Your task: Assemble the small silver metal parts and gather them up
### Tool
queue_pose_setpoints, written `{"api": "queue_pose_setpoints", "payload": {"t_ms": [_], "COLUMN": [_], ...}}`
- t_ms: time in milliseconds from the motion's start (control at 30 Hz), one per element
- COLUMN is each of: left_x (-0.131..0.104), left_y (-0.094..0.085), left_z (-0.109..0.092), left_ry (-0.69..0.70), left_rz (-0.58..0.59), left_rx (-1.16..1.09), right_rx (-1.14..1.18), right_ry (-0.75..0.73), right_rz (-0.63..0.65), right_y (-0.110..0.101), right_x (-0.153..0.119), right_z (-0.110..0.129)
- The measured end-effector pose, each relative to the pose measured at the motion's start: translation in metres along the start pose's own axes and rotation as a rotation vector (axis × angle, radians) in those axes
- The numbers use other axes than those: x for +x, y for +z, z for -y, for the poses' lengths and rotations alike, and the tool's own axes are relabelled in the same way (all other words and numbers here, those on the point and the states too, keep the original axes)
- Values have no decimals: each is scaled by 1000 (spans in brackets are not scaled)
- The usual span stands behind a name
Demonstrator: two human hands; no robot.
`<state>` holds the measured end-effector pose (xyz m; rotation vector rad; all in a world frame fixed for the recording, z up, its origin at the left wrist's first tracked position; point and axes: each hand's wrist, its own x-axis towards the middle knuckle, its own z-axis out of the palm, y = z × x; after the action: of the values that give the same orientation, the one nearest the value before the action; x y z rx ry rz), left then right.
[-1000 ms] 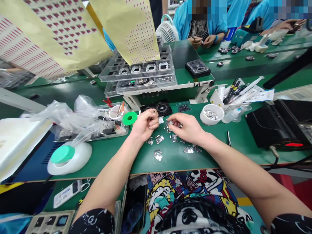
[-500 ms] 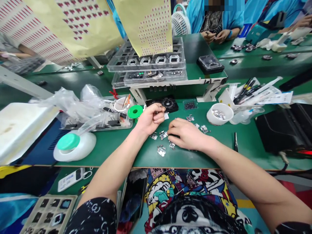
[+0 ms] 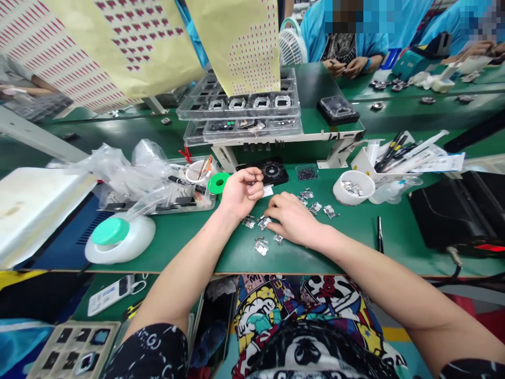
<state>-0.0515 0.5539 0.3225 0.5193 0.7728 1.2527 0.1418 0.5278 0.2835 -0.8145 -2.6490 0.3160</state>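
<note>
My left hand (image 3: 245,192) is raised over the green table with its fingers curled; a small dark thing shows at the fingertips, too small to name. Palm down, my right hand (image 3: 290,217) reaches its fingertips to a small silver metal part (image 3: 264,222). More silver parts lie about: one nearer the front edge (image 3: 261,247), one by the left wrist (image 3: 248,222), and several right of my right hand (image 3: 329,211). Behind my left hand is a black round-centred fixture (image 3: 272,171) with a white slip (image 3: 268,190) before it.
A green spool (image 3: 218,183) stands left of my left hand. Right are a white cup of parts (image 3: 353,188), tweezers (image 3: 379,235) and a pen box (image 3: 384,167). A clear tray of tiny dark pieces (image 3: 306,173) sits behind. A person's hands (image 3: 355,66) work across the table.
My right hand has shifted slightly left, its fingertips now at a silver part, and more parts show to its right. My left hand's fingers have loosened a little. The view has shifted slightly.
</note>
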Motion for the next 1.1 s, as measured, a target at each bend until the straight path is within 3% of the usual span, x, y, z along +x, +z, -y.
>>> {"api": "queue_pose_setpoints", "payload": {"t_ms": [367, 533, 700, 900, 1000, 1100], "left_x": [1, -1, -5, -7, -7, -7], "left_y": [2, 1, 0, -3, -2, 0], "left_z": [7, 8, 10, 16, 17, 17], "left_ry": [-45, 3, -55, -41, -67, -86], "left_rz": [-13, 42, 66, 70, 49, 37], "left_rx": [161, 309, 486, 713, 727, 677], "right_rx": [-73, -54, -71, -106, 13, 340], "right_ry": [-39, 0, 78, 148, 209, 365], "right_rz": [27, -96, -245, -245, -248, -315], "right_y": [-4, -18, -37, -39, -35, -32], "right_x": [-1, -5, -8, -9, -8, -7], "right_z": [-9, -23, -39, -39, -33, -26]}}
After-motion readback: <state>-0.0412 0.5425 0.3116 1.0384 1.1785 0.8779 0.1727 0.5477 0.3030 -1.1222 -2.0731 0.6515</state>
